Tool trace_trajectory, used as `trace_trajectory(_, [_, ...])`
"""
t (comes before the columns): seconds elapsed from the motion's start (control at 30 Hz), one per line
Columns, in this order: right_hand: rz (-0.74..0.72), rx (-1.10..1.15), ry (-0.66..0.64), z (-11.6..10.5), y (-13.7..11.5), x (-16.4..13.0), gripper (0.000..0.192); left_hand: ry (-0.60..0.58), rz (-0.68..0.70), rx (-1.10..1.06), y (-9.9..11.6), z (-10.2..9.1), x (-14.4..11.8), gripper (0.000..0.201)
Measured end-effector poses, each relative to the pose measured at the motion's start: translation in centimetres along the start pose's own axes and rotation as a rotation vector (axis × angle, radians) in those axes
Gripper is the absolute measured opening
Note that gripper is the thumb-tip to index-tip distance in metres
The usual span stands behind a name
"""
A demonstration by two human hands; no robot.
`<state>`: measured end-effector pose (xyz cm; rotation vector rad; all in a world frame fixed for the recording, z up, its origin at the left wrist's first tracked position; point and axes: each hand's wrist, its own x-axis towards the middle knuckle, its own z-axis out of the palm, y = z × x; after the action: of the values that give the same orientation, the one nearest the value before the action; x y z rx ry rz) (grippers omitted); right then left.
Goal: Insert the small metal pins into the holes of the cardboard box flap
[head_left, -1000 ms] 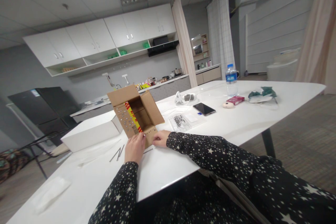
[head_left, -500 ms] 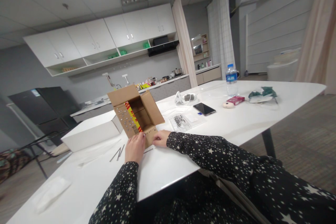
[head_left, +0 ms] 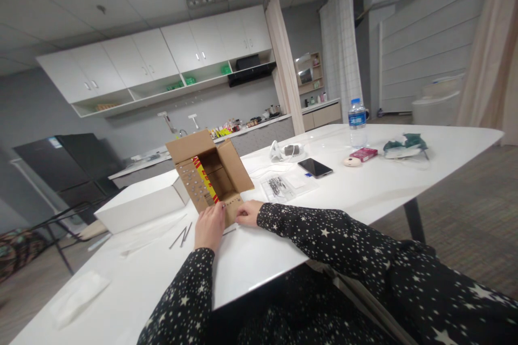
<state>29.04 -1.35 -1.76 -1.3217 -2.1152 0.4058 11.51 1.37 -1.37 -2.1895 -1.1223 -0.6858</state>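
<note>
An open cardboard box (head_left: 193, 180) leans in front of me, its flaps spread and a yellow-and-red tape strip down one side. Small shiny bits dot its left panel, and a row of small dots runs across the lower flap (head_left: 230, 210). At the left end of that row, my left hand (head_left: 210, 225) has its fingertips pinched together over something too small to make out. My right hand (head_left: 248, 212) has its fingers closed at the right edge of the same flap. Dark thin tweezer-like tools (head_left: 184, 235) lie left of my left hand.
Behind the cardboard box is a long white box (head_left: 137, 202). To the right lie a clear plastic pack (head_left: 289, 187), a phone (head_left: 314, 167), a pink box (head_left: 369, 154) and a green-and-white bundle (head_left: 404, 145). A water bottle (head_left: 356, 124) stands farther back.
My left hand has shifted slightly right and up along the flap. My right hand and the box stay about where they were.
</note>
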Motion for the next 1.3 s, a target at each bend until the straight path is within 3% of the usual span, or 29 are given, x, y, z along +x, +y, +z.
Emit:
trace_trajectory(1.0, [0.032, -0.064, -0.044, -0.2, 0.0, 0.1, 0.024, 0.0, 0.108, 0.08, 1.0, -0.1, 1.9, 0.022])
trace_trajectory(1.3, [0.041, -0.057, -0.029, -0.1, -0.1, 0.1, 0.023, 0.01, 0.041, 0.029, 1.0, 0.4, 1.5, 0.021])
